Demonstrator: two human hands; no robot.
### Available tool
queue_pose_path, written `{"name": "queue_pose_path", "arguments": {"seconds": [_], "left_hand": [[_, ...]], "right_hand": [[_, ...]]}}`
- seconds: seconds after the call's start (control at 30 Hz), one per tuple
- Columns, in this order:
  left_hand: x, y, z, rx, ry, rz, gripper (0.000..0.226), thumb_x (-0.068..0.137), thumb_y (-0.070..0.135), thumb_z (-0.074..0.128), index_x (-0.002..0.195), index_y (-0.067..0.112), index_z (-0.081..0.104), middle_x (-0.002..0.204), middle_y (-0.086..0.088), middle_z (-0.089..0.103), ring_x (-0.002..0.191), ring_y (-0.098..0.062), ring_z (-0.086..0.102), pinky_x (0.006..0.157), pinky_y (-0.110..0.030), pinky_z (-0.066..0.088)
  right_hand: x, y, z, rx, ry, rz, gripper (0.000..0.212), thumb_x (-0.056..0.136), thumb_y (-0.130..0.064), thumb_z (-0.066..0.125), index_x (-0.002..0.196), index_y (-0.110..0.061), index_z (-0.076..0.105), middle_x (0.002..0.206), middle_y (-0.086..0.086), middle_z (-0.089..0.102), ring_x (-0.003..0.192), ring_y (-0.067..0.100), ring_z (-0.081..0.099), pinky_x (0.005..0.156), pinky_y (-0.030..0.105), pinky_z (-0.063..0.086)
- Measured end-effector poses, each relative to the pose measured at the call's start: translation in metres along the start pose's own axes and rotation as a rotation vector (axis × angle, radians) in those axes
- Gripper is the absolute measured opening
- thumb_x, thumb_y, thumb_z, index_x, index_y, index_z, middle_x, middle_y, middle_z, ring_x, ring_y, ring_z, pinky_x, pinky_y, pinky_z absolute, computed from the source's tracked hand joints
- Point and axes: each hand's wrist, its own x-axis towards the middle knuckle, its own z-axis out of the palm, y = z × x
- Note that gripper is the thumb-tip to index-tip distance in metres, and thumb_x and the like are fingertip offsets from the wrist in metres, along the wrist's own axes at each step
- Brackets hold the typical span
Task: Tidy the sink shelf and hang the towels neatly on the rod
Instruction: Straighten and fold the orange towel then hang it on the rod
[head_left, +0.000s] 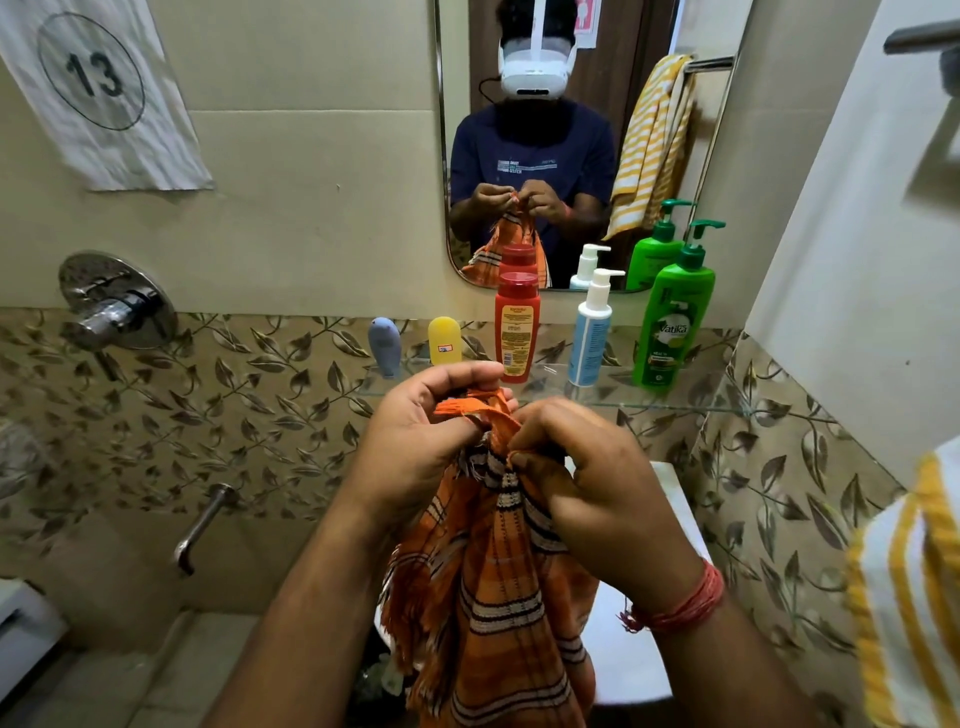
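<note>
Orange striped towel (498, 597): bunched at its upper edge, hanging limp in front of the glass shelf (691, 400). Yellow-striped towel (904, 587): draped at far right. On the shelf, upright in a row from its left edge: blue tube (385, 345), yellow tube (444, 340), red bottle (517, 327), white pump bottle (591, 330), green pump bottle (672, 317).

Left hand (421, 431), right hand (587, 483) raised together, fingers seemingly pinched closed.

The person's arms are bare to the elbow, the right hand (602, 488) carries a red thread band (685, 605) wound round its wrist (loose ends fraying), and the left hand (415, 441) wears nothing.
</note>
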Motion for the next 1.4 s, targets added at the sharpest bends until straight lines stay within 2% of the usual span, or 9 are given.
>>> {"name": "queue_pose_path", "arguments": {"seconds": [0.07,0.2,0.37,0.53,0.77,0.87,1.03,1.3,1.4], "left_hand": [[-0.001,0.002,0.000,-0.039,-0.002,0.002,0.040,0.078,0.001,0.065,0.103,0.028,0.080,0.111,-0.012,0.077,0.110,-0.026,0.072,0.086,-0.028,0.058],[-0.005,0.003,0.002,-0.005,-0.010,0.018,0.034,0.081,0.008,0.068,0.105,0.030,0.079,0.111,-0.010,0.076,0.110,-0.025,0.072,0.088,-0.029,0.058],[-0.008,0.002,0.009,0.098,0.009,0.051,0.025,0.082,0.024,0.077,0.106,0.032,0.078,0.110,-0.009,0.075,0.106,-0.023,0.073,0.086,-0.027,0.058],[-0.010,0.002,0.013,0.133,0.020,0.066,0.030,0.074,0.037,0.080,0.103,0.033,0.078,0.108,-0.005,0.076,0.105,-0.020,0.073,0.084,-0.025,0.058],[-0.009,-0.003,0.012,0.030,0.029,0.019,0.030,0.077,0.021,0.080,0.107,0.026,0.077,0.109,-0.011,0.076,0.107,-0.024,0.073,0.083,-0.026,0.059],[-0.008,-0.003,0.011,-0.013,0.000,0.012,0.032,0.078,0.017,0.080,0.107,0.028,0.078,0.111,-0.012,0.076,0.110,-0.026,0.072,0.085,-0.028,0.058],[-0.010,-0.003,0.010,-0.051,-0.065,0.030,0.035,0.076,0.020,0.080,0.111,0.027,0.077,0.114,-0.014,0.075,0.114,-0.029,0.070,0.090,-0.031,0.057],[-0.007,-0.009,0.000,0.122,0.051,0.018,0.012,0.081,0.018,0.071,0.091,0.023,0.075,0.110,-0.005,0.073,0.112,-0.031,0.068,0.093,-0.043,0.058],[-0.008,-0.008,-0.004,0.210,0.040,0.057,0.016,0.082,0.020,0.069,0.095,0.011,0.070,0.119,-0.002,0.069,0.118,-0.022,0.065,0.089,-0.035,0.058]], "right_hand": [[0.000,0.001,0.001,0.017,0.015,0.067,0.023,0.083,0.009,0.064,0.081,-0.014,0.058,0.082,-0.002,0.061,0.080,0.013,0.058,0.065,0.032,0.047],[0.001,0.001,0.001,0.018,0.047,0.144,0.021,0.085,0.001,0.068,0.079,-0.017,0.059,0.076,-0.008,0.060,0.077,0.008,0.057,0.061,0.011,0.040],[0.002,0.001,0.001,-0.009,0.020,0.194,0.018,0.086,-0.005,0.069,0.078,-0.017,0.057,0.074,-0.010,0.058,0.075,0.006,0.055,0.060,0.008,0.038],[0.004,-0.002,-0.003,-0.010,-0.067,0.216,0.016,0.087,-0.008,0.069,0.080,-0.017,0.058,0.079,-0.011,0.060,0.076,0.004,0.057,0.062,0.013,0.043],[0.001,-0.002,-0.009,0.129,-0.095,0.267,0.014,0.086,-0.011,0.071,0.080,-0.023,0.065,0.084,-0.008,0.066,0.087,0.012,0.062,0.078,0.040,0.053],[0.000,0.002,-0.009,0.223,-0.106,0.253,0.012,0.087,-0.008,0.070,0.083,-0.018,0.066,0.087,-0.009,0.068,0.092,0.009,0.065,0.082,0.036,0.054],[-0.003,0.010,-0.005,0.437,-0.075,0.268,0.001,0.084,-0.012,0.066,0.083,-0.013,0.066,0.079,-0.003,0.067,0.075,0.012,0.064,0.069,0.030,0.051],[-0.003,0.012,-0.004,0.299,-0.027,0.224,0.008,0.083,-0.009,0.068,0.080,-0.016,0.065,0.079,-0.005,0.066,0.075,0.013,0.064,0.068,0.027,0.052],[-0.002,0.009,-0.004,0.192,-0.024,0.164,0.012,0.083,-0.003,0.069,0.079,-0.013,0.064,0.079,-0.004,0.065,0.078,0.013,0.064,0.070,0.028,0.054]]}}
